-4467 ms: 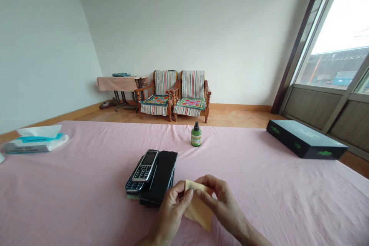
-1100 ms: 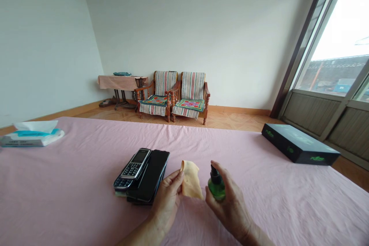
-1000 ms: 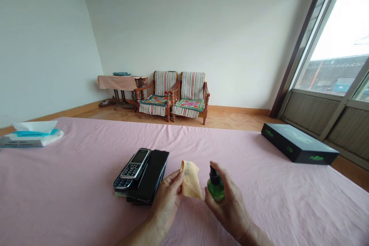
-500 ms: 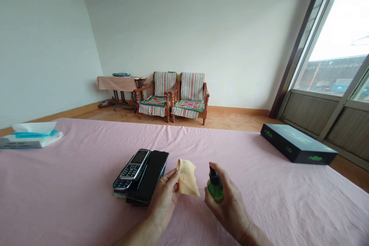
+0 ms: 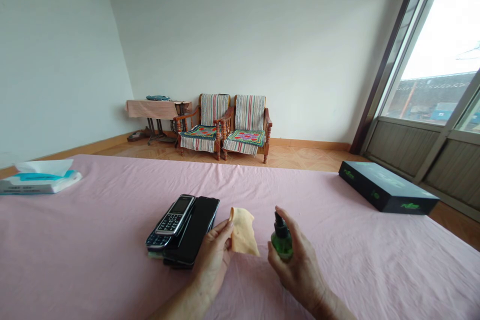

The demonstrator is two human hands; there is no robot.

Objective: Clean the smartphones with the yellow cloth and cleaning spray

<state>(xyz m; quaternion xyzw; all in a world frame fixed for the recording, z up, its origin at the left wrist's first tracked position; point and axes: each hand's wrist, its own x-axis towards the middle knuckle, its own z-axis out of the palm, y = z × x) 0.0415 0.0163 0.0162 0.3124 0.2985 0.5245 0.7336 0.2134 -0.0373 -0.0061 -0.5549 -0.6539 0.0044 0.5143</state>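
Observation:
My left hand pinches the left edge of a small yellow cloth between thumb and fingers. Facing it, my right hand is wrapped round a small green spray bottle with a black pump top, the index finger on the nozzle. A gap separates the bottle from the cloth. Just left of my left hand lie stacked phones: a keypad phone rests on top at the left, and a black smartphone lies beside it. My left hand partly hides the smartphone's lower right edge.
A pink cloth covers the surface. A tissue pack lies at the far left, and a flat black box at the right. Beyond stand two wooden chairs and a small covered table.
The index finger of my right hand has risen a little along with the pump top, and the bottle has shifted slightly right. My left hand and the cloth have hardly moved.

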